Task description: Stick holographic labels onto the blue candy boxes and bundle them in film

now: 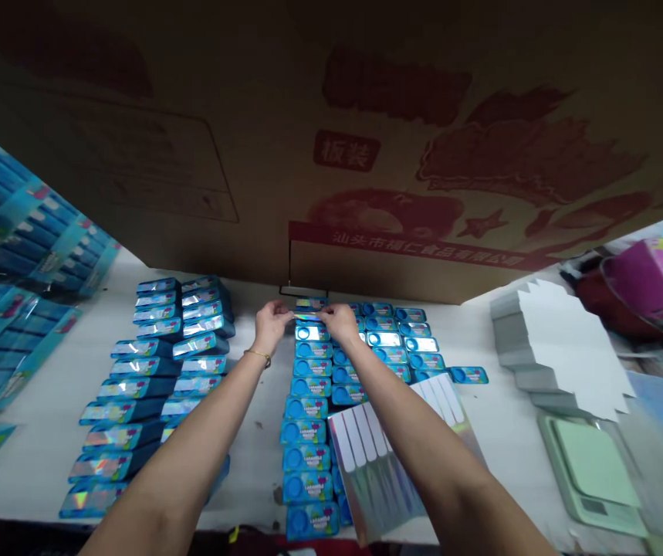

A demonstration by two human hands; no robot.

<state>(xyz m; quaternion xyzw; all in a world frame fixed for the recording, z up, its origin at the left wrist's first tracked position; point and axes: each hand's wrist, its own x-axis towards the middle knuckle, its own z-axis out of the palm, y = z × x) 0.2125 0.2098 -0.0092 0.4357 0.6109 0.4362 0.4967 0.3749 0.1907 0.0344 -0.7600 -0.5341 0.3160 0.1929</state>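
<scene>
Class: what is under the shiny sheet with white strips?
Parts of blue packs show along the left edge of the shiny sheet, so it appears to lie over them. Whatever sits beneath its middle is covered and cannot be seen.

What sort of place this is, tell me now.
Probably a packing workspace: rows of blue packs line a white tabletop, a large printed carton stands beyond them, and what looks like a scale sits at the right.
</scene>
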